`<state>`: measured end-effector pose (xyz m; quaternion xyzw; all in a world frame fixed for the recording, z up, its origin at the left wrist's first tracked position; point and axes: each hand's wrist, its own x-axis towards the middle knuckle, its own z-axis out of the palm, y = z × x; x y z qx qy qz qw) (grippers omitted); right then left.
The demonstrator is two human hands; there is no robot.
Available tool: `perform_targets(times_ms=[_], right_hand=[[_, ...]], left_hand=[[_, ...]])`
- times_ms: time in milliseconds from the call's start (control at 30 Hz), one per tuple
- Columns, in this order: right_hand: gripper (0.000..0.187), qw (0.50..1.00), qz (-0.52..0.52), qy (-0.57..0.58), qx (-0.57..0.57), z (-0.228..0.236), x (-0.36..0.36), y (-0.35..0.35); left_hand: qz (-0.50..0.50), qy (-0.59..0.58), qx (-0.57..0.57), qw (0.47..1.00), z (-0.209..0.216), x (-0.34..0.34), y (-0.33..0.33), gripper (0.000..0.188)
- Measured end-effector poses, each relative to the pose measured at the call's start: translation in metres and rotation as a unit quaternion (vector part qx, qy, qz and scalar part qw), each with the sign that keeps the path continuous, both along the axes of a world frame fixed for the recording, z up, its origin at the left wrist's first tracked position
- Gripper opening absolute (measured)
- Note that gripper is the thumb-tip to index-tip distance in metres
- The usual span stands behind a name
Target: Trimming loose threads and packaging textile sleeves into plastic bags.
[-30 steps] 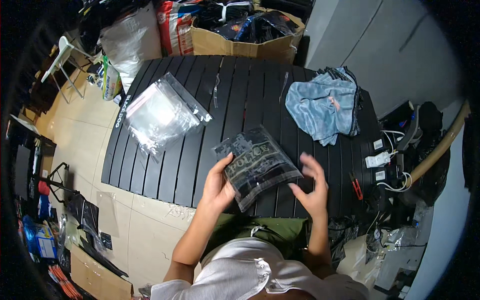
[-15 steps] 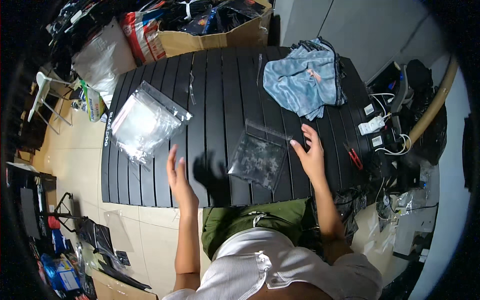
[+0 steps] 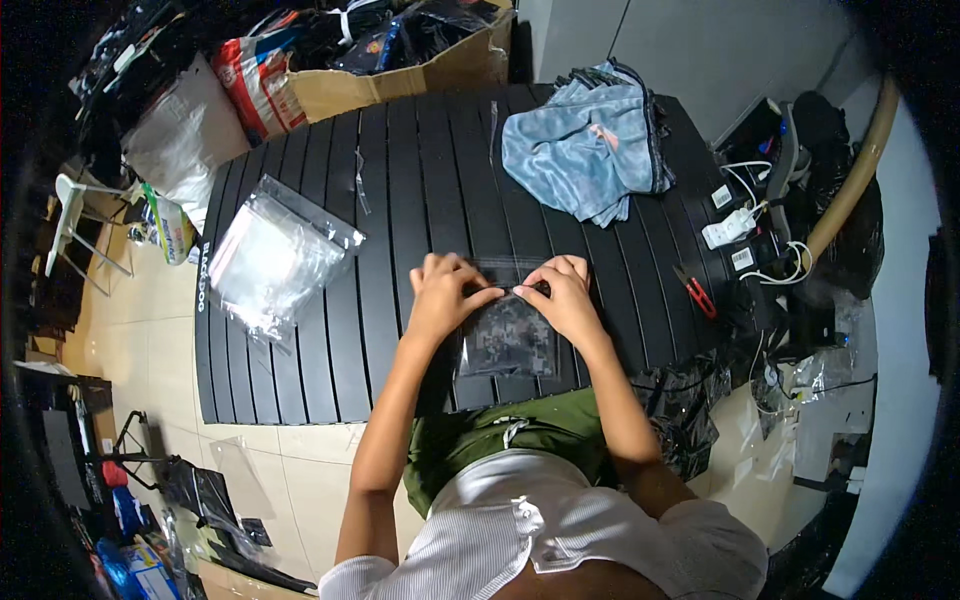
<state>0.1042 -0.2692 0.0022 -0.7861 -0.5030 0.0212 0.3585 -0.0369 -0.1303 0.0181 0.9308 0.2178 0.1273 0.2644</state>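
A clear plastic bag (image 3: 508, 352) with a folded dark grey camouflage cloth inside lies flat near the table's front edge. My left hand (image 3: 445, 295) is on the upper left of it, thumb and fingers closed on the plastic. From the other side, my right hand (image 3: 564, 297) pinches the bag's upper part. The thumbs almost meet at the middle, just above the cloth. A strip of clear plastic shows beyond the fingers, and the hands cover part of the bag's upper section.
The black slatted table (image 3: 330, 370) holds a stack of clear plastic bags (image 3: 275, 260) on the left. Light blue cloths (image 3: 580, 145) are piled at the far right. Red-handled scissors (image 3: 699, 293) lie near a white plug (image 3: 730, 229) with cables. A full cardboard box (image 3: 400, 82) stands behind.
Both hands have come together onto the bag, where before they were apart and held nothing. The bag has turned from slanted to nearly straight. The whole view has shifted slightly.
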Motion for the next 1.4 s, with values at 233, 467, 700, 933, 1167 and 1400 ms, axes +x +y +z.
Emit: perform_targets(times_ms=[233,467,700,933,1167,1400], right_hand=[[0.009,0.995,-0.012,-0.034,0.09,0.009,-0.016,0.024],[0.018,0.992,0.053,-0.084,0.077,0.008,-0.03,0.044],[0.016,0.98,0.109,-0.12,0.112,0.018,-0.032,0.051],[0.009,0.965,0.113,-0.196,0.133,0.022,-0.027,0.055],[0.008,0.977,-0.056,-0.104,0.179,0.029,0.007,0.043],[0.019,0.977,0.105,-0.145,0.115,0.039,-0.017,0.035]], left_hand=[[0.216,-0.126,-0.055,0.967,-0.015,-0.012,-0.003,0.024],[0.216,-0.105,-0.199,0.95,-0.008,-0.006,-0.006,0.023],[0.155,-0.169,-0.332,0.915,-0.014,-0.022,0.0,0.02],[0.147,-0.156,-0.224,0.951,-0.006,-0.023,-0.006,0.017],[0.222,-0.145,-0.259,0.929,-0.002,-0.033,-0.012,0.017],[0.186,-0.22,-0.392,0.874,-0.015,-0.034,-0.011,0.02]])
